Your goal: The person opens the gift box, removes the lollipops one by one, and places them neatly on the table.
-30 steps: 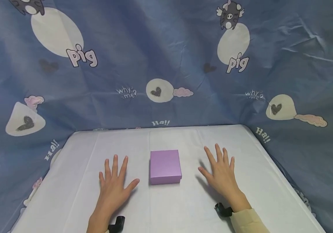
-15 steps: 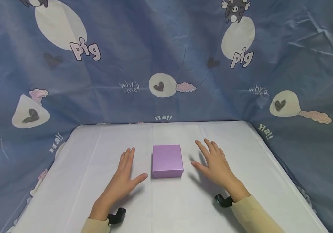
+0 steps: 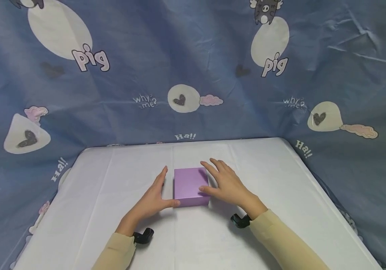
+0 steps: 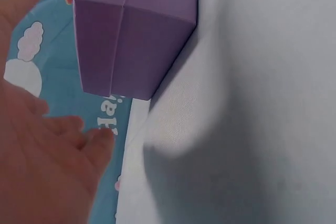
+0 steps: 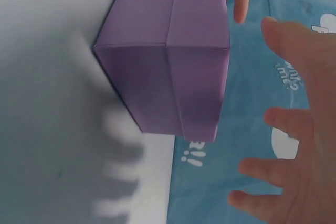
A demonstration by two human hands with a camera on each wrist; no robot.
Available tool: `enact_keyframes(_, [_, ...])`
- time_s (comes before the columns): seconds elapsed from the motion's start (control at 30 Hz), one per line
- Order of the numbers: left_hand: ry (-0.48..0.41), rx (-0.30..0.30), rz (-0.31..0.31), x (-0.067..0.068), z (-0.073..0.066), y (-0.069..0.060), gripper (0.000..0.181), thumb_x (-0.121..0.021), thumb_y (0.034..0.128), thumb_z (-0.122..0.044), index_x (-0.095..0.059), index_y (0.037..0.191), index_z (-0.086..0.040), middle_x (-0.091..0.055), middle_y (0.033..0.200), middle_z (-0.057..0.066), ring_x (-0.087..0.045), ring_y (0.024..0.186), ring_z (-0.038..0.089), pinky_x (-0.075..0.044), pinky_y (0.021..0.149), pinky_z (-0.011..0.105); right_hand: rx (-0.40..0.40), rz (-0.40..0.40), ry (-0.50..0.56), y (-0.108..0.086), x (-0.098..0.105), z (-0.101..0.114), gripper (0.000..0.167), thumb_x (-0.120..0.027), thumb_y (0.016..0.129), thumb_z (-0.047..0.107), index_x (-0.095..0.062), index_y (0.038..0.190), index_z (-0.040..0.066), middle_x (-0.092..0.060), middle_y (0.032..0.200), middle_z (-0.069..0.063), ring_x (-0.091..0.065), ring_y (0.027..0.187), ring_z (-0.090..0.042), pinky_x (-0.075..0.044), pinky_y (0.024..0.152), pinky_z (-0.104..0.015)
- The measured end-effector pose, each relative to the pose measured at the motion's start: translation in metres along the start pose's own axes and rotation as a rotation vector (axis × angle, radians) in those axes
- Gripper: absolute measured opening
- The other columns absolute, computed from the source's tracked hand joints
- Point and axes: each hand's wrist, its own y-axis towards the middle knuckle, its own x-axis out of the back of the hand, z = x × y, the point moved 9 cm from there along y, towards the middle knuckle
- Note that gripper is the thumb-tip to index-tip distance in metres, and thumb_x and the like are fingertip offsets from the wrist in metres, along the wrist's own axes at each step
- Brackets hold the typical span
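A purple lidded box (image 3: 189,183) lies on the white-covered table (image 3: 125,168), its lid on. At its left side is my left hand (image 3: 150,202), with fingers extended and the thumb at the box's front left corner; whether the thumb touches it I cannot tell. My right hand (image 3: 228,186) hovers at the right side, spread, its thumb over the lid's right part. In the left wrist view, the left palm (image 4: 47,156) stands apart from the box's side. Space also shows between the box (image 5: 163,77) and the right fingers (image 5: 262,169) in the right wrist view.
Behind the table hangs a blue cloth (image 3: 129,75) printed with pigs, clouds and words. It also runs down past both sides of the table. A black wrist camera mount (image 3: 144,236) sits by the left sleeve, another mount (image 3: 241,221) by the right.
Both hands have moved inward from either side to the box. The left hand has turned from palm down to sideways. On the table, the box keeps its place.
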Motion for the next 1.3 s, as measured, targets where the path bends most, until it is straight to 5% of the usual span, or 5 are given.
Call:
enact_keyframes(0.1, [-0.061, -0.01, 0.033, -0.004, 0.003, 0.005, 0.133, -0.089, 0.0689, -0.056, 0.003, 0.162, -0.031, -0.007, 0.168, 0.005, -0.027, 0.147, 0.036, -0.027, 0.117, 0.051, 0.012, 0.031, 0.018, 0.007, -0.004, 0.005, 0.09, -0.06, 0.085, 0.074, -0.03, 0.159, 0.033, -0.031, 0.16, -0.013, -0.03, 0.145, -0.036, -0.032, 0.112, -0.06])
enact_keyframes(0.33, [-0.183, -0.066, 0.11, -0.018, 0.007, 0.017, 0.134, -0.093, 0.0709, -0.038, 0.006, 0.161, -0.032, -0.001, 0.168, 0.006, -0.013, 0.152, 0.025, -0.02, 0.12, 0.043, 0.051, 0.099, 0.033, 0.018, -0.019, 0.014, 0.099, -0.058, 0.08, 0.081, -0.029, 0.16, 0.031, -0.027, 0.163, -0.008, -0.027, 0.146, -0.032, -0.042, 0.102, -0.063])
enact_keyframes(0.77, [-0.262, -0.042, 0.126, -0.026, 0.017, 0.021, 0.139, -0.097, 0.0659, -0.025, 0.003, 0.161, -0.036, -0.002, 0.168, -0.002, -0.012, 0.151, 0.02, -0.016, 0.121, 0.039, 0.08, 0.171, 0.09, 0.023, -0.045, 0.019, 0.114, -0.07, 0.068, 0.082, -0.028, 0.16, 0.029, -0.026, 0.162, -0.007, -0.028, 0.144, -0.026, -0.043, 0.103, -0.053])
enact_keyframes(1.03, [-0.2, -0.063, 0.134, -0.034, 0.019, 0.022, 0.145, -0.098, 0.0641, -0.025, 0.009, 0.161, -0.03, -0.001, 0.168, 0.0, -0.007, 0.152, 0.018, -0.013, 0.121, 0.041, 0.058, 0.173, 0.122, 0.018, -0.052, 0.016, 0.118, -0.082, 0.065, 0.069, -0.027, 0.16, 0.025, -0.028, 0.157, -0.004, -0.025, 0.142, -0.025, -0.046, 0.101, -0.048])
enact_keyframes(1.3, [-0.138, -0.033, 0.094, -0.032, 0.022, 0.024, 0.143, -0.098, 0.0626, -0.029, 0.004, 0.163, -0.023, -0.006, 0.168, 0.006, -0.016, 0.151, 0.024, -0.019, 0.12, 0.039, 0.092, 0.134, 0.124, 0.022, -0.051, 0.015, 0.116, -0.083, 0.065, 0.067, -0.031, 0.159, 0.024, -0.033, 0.151, -0.002, -0.028, 0.137, -0.024, -0.045, 0.102, -0.044])
